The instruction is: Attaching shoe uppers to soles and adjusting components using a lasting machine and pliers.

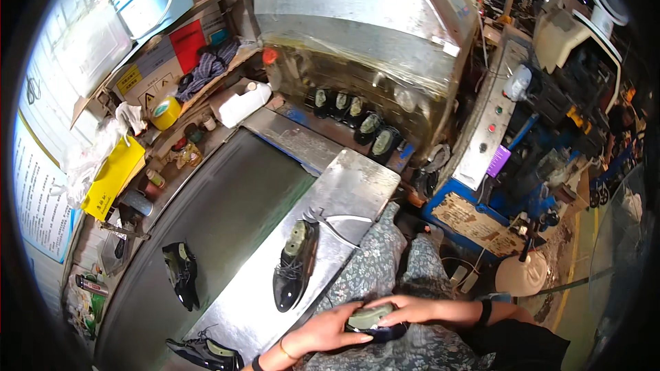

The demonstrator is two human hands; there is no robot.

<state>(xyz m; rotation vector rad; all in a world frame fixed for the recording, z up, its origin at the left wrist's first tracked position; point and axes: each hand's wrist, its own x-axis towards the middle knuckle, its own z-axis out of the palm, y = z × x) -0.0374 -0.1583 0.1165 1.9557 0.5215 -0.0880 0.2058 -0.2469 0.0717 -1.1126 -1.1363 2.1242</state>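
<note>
Over my lap, a dark shoe [386, 334] with a pale green shoe last in its opening is gripped from both sides. My left hand [328, 330] is closed on its left side, with the thumb along the near edge. My right hand [405, 310] closes on it from the right, fingers at the top of the last. Much of this shoe is hidden by the hands. A glossy black lace-up shoe [294, 277] rests on the metal plate [240, 294] to the left. Beside it lie metal pincers [337, 229] with curved, pale handles.
On the dark conveyor belt [234, 178] stands another black shoe [180, 276]; one more [206, 353] lies at the plate's lower end. Several shoes line the opening of a metal-hooded machine [350, 27]. A cluttered shelf [206, 113] runs left; a control panel [489, 117] stands right.
</note>
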